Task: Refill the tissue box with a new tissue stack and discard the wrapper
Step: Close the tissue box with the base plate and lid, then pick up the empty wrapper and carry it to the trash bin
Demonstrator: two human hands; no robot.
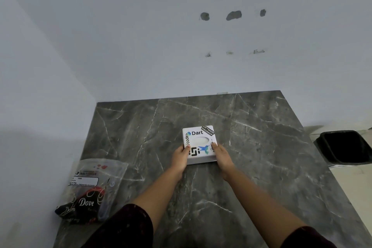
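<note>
I have both hands on the white tissue box (198, 143) on the grey marble tabletop (261, 147): the left grip (180, 158) closed on its near-left edge, the right grip (222, 156) on its near-right edge, thumbs on top. A clear plastic wrapper (94, 185) lies well left of the left grip; a black bin (344, 147) stands far right.
</note>
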